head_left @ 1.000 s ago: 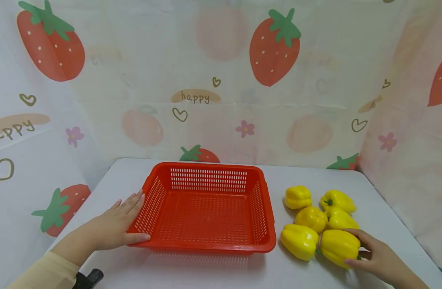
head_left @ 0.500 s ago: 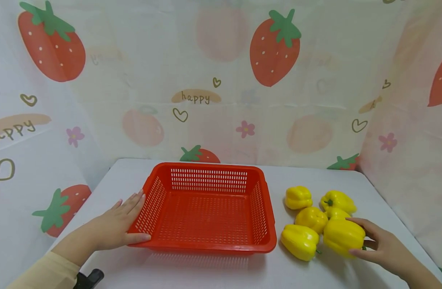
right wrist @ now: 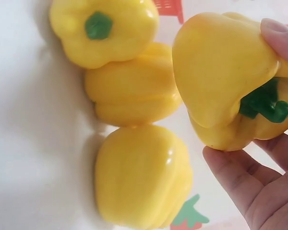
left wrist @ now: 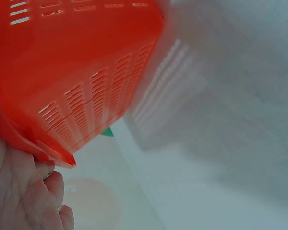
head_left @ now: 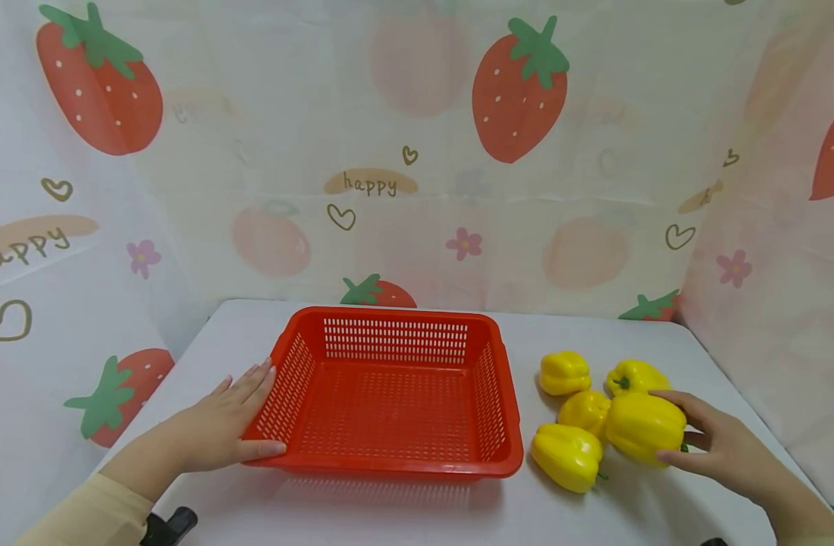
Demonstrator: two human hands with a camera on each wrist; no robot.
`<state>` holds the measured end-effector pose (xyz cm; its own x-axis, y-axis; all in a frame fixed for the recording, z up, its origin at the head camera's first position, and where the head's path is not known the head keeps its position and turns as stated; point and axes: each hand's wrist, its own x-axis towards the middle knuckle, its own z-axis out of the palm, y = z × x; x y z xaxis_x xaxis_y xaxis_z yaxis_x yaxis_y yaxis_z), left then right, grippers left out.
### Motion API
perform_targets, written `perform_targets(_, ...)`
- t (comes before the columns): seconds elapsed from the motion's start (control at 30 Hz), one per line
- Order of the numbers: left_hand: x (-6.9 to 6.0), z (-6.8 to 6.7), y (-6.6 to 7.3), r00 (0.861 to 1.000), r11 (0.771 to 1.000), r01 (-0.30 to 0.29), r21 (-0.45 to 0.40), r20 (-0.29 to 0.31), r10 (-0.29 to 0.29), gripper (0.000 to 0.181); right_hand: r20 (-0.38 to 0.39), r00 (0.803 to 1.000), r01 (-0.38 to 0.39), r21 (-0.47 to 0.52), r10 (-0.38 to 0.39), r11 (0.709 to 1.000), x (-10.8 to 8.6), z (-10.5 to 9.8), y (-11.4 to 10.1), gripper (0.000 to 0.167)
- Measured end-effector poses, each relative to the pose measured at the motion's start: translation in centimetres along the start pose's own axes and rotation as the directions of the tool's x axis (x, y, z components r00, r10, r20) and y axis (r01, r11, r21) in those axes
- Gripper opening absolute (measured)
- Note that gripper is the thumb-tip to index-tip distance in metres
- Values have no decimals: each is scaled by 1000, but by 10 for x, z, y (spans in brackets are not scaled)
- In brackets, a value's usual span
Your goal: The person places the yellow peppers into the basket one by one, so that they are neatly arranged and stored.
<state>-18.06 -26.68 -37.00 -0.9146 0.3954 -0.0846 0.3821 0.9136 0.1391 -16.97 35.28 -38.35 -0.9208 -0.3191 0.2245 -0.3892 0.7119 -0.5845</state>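
A red plastic basket (head_left: 390,466) with slotted sides stands mid-table. My left hand (head_left: 219,428) rests on its left rim, fingers straight along the side and thumb over the front corner. In the left wrist view, fingertips (left wrist: 55,184) show beside the rim of the basket (left wrist: 101,43). My right hand (head_left: 720,447) grips a yellow bell pepper (head_left: 642,428) from its stem end, fingers on the far side and thumb on the near side. The right wrist view shows this held bell pepper (right wrist: 221,67), green stem towards the palm, above the table.
Other yellow bell peppers lie right of the basket: one at the back left (head_left: 564,373), one at the back right (head_left: 635,375), one in the middle (head_left: 583,412) and one in front (head_left: 567,457). The held one hides part of the group. A printed curtain (head_left: 424,250) hangs behind the table.
My right hand has lifted the front-right bell pepper off the table and carried it slightly away from me, over the others. My left hand stays on the basket rim.
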Motion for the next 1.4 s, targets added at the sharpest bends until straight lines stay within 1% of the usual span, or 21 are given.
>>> perform_targets(0.07, 0, 0, 0, 1000, 1000, 3, -2, 1, -3, 110, -1, 1000, 10, -5, -10, 1000, 3, -2, -3, 65)
perform_targets(0.2, 0, 0, 0, 1000, 1000, -3, -2, -4, 3, 111, 0, 998, 64, 4, -64, 998, 12, -5, -8, 65)
perform_targets(0.3, 0, 0, 0, 1000, 1000, 5, -4, 2, -5, 110, 10, 995, 100, 16, -101, 995, 20, -7, -12, 65)
perform_targets(0.4, 1, 1, 0, 1000, 1000, -4, 8, 1, 4, 110, 27, 992, 122, 22, -122, 992, 27, -9, -16, 65)
perform_targets(0.53, 1, 1, -2, 1000, 999, -25, 24, -6, 25, 111, 39, 991, 129, 2, -129, 992, 36, -11, -23, 65)
perform_targets(0.73, 1, 3, -3, 1000, 1000, 4, 11, 8, -4, 112, 48, 992, 117, -40, -115, 992, 50, -13, -33, 66)
perform_targets(0.87, 1, 1, -2, 1000, 1000, 4, 9, 7, -4, 111, 65, 989, 134, -32, -131, 991, 60, -15, -43, 67)
perform_targets(1.03, 0, -2, 2, 1000, 1000, 6, -7, 18, -6, 109, 83, 979, 187, -16, -185, 982, 72, -15, -52, 68)
perform_targets(1.17, 1, -2, 3, 1000, 1000, 15, -18, 24, -15, 109, 99, 978, 187, -20, -185, 982, 80, -14, -57, 68)
perform_targets(1.4, 0, 0, 0, 1000, 1000, 24, -10, 20, -24, 110, 124, 974, 193, -34, -187, 981, 95, -10, -67, 69)
